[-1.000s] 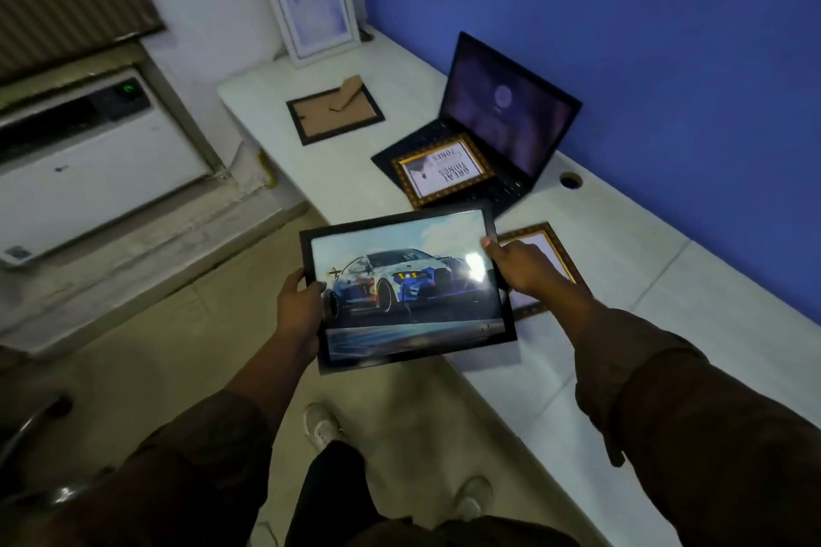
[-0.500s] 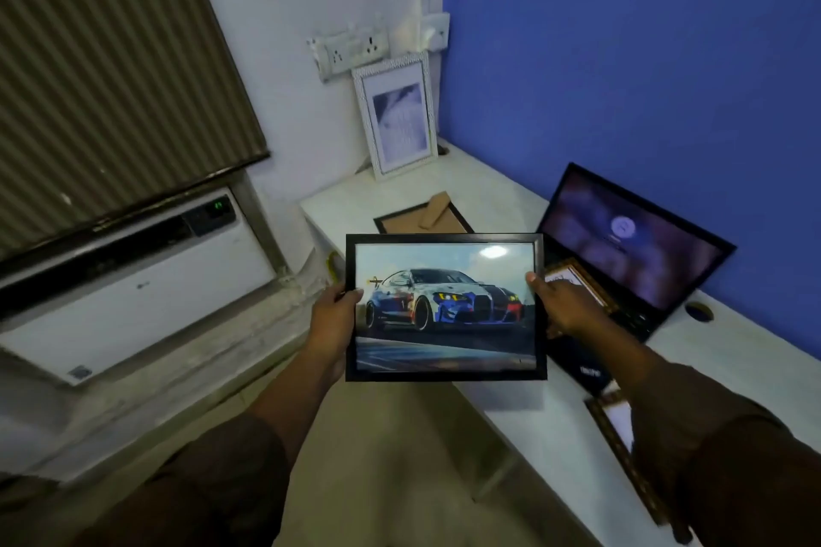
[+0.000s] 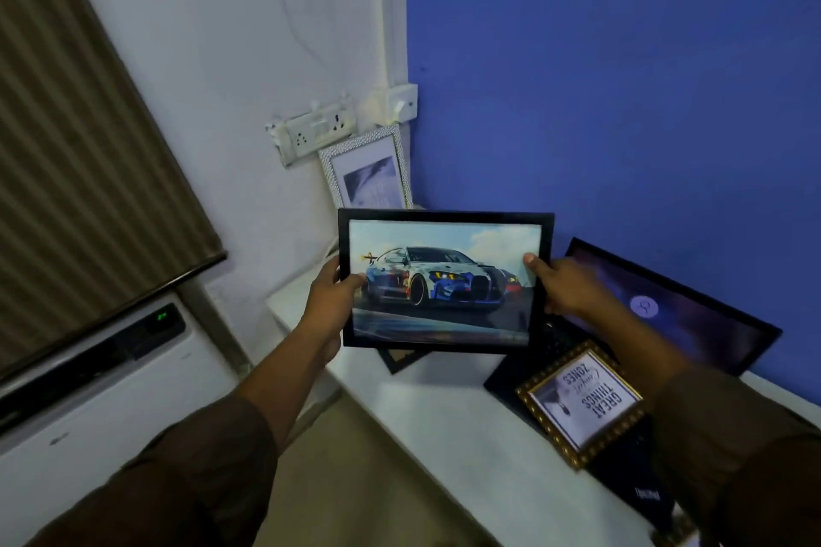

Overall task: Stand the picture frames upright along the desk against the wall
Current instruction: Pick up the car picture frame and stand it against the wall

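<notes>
I hold a black-framed car picture [image 3: 444, 280] upright in the air above the white desk [image 3: 444, 426]. My left hand [image 3: 331, 298] grips its left edge and my right hand [image 3: 562, 286] grips its right edge. Behind it, a white-framed picture [image 3: 368, 169] stands against the wall in the corner. A gold-framed picture with text [image 3: 582, 402] lies flat on the laptop's keyboard. A corner of a dark frame [image 3: 400, 360] lying on the desk shows under the car picture; the rest is hidden.
An open laptop [image 3: 666, 315] sits on the desk against the blue wall. A socket strip [image 3: 317, 133] is on the white wall above the corner. An air conditioner unit [image 3: 89, 391] and a blind [image 3: 80, 169] are at left.
The car picture has gone up and farther toward the corner in both hands, now covering the flat dark frame. My view has swung forward along the desk.
</notes>
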A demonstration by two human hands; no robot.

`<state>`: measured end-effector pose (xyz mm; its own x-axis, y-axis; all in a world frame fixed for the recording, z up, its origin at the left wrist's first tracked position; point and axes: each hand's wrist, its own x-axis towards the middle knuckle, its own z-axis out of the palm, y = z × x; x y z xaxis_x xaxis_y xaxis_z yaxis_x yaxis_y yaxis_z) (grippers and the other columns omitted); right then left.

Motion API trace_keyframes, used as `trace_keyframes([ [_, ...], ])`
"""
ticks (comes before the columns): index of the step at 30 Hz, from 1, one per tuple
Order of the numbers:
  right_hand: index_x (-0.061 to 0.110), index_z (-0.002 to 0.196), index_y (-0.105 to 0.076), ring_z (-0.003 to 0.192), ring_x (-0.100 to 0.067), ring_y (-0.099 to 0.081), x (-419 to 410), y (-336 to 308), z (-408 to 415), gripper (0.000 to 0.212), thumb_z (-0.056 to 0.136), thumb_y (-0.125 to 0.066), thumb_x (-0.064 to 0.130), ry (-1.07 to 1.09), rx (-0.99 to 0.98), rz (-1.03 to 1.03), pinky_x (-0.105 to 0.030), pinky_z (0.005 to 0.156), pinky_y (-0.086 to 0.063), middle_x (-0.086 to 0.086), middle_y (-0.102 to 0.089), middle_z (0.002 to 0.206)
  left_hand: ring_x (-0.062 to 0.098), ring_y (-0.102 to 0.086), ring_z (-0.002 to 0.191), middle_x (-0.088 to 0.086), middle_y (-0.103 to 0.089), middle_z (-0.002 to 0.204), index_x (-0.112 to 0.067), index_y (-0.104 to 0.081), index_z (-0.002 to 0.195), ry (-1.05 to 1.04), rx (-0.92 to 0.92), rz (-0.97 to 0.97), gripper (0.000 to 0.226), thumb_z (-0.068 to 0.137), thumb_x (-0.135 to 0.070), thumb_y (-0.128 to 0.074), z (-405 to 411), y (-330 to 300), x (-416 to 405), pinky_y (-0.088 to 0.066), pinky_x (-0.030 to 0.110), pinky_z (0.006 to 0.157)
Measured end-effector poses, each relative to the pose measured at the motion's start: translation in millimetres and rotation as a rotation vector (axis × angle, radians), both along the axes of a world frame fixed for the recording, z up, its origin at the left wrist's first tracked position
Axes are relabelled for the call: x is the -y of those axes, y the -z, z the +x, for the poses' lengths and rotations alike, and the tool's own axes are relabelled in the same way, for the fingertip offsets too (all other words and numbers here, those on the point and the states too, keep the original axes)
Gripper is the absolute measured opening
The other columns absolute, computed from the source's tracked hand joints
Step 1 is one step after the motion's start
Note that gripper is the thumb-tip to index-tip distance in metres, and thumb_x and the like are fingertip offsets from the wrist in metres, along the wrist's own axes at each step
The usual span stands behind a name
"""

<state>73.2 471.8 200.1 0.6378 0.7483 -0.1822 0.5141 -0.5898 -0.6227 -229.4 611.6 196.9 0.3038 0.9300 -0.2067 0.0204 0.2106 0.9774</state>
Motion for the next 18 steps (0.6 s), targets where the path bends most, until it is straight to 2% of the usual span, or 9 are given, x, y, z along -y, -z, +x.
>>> trace_keyframes([
  [2,0.006,0.079,-0.069,0.071,-0.03,-0.074,-29.0,-5.0,13.2,0.071,0.094,-0.041,0.069,0.025,0.007,0.036,-0.044,0.08,-0.059,-0.013,-0.075,0.076,0.019,-0.07,0.1,0.002,-0.07,0.119,-0.03,-0.053,0.136,0.004,0.026,0.012,0.046,0.097,-0.006,-0.056,18.9,-2.5,-34.9,-0.06,0.026,0.067],
  [6,0.004,0.08,-0.067,0.078,-0.032,-0.07,-74.7,-11.9,38.8,0.072,0.096,-0.037,0.068,0.043,0.086,-0.001,-0.038,0.077,-0.055,-0.013,-0.072,0.074,0.028,-0.068,0.111,0.007,-0.07,0.125,-0.032,-0.057,0.126,0.011,0.014,0.009,0.043,0.093,-0.004,-0.058,52.3,-1.8,-88.4,-0.057,0.044,0.092],
  [10,0.007,0.098,-0.069,0.08,-0.031,-0.062,-114.4,-16.2,67.8,0.061,0.098,-0.041,0.061,0.1,0.112,0.007,-0.036,0.07,-0.047,-0.012,-0.069,0.089,0.026,-0.068,0.112,0.005,-0.07,0.125,-0.032,-0.058,0.127,0.048,0.026,0.061,0.042,0.095,-0.005,-0.057,94.0,-5.7,-143.8,-0.056,0.045,0.096],
  [12,0.008,0.108,-0.067,0.089,-0.033,-0.062,-133.4,-16.5,78.1,0.053,0.1,-0.044,0.056,0.121,0.113,0.021,-0.035,0.071,-0.043,-0.015,-0.069,0.102,0.024,-0.067,0.113,0.004,-0.07,0.126,-0.033,-0.056,0.132,0.086,0.023,0.069,0.046,0.096,-0.006,-0.056,116.7,-6.5,-174.6,-0.055,0.046,0.097],
  [14,0.008,0.113,-0.064,0.089,-0.03,-0.058,-147.7,-12.0,88.9,0.047,0.1,-0.049,0.051,0.178,0.094,0.049,-0.032,0.068,-0.039,-0.015,-0.068,0.109,0.024,-0.066,0.115,0.004,-0.069,0.128,-0.035,-0.056,0.134,0.141,0.017,0.078,0.047,0.095,-0.009,-0.057,139.1,-4.2,-202.4,-0.055,0.047,0.097],
  [16,0.007,0.113,-0.061,0.091,-0.03,-0.058,-158.8,-4.2,100.8,0.043,0.1,-0.053,0.047,0.265,0.071,0.063,-0.031,0.065,-0.036,-0.016,-0.067,0.111,0.025,-0.066,0.117,0.003,-0.069,0.129,-0.039,-0.057,0.129,0.207,0.016,0.075,0.044,0.095,-0.01,-0.058,163.3,1.3,-228.0,-0.054,0.048,0.099],
  [18,0.004,0.116,-0.06,0.102,-0.035,-0.062,-166.8,4.8,109.8,0.043,0.098,-0.056,0.044,0.375,0.043,0.077,-0.031,0.069,-0.037,-0.017,-0.067,0.113,0.025,-0.066,0.116,0.004,-0.069,0.129,-0.039,-0.059,0.12,0.276,0.007,0.072,0.038,0.097,-0.009,-0.057,188.9,9.9,-249.3,-0.054,0.045,0.099],
])
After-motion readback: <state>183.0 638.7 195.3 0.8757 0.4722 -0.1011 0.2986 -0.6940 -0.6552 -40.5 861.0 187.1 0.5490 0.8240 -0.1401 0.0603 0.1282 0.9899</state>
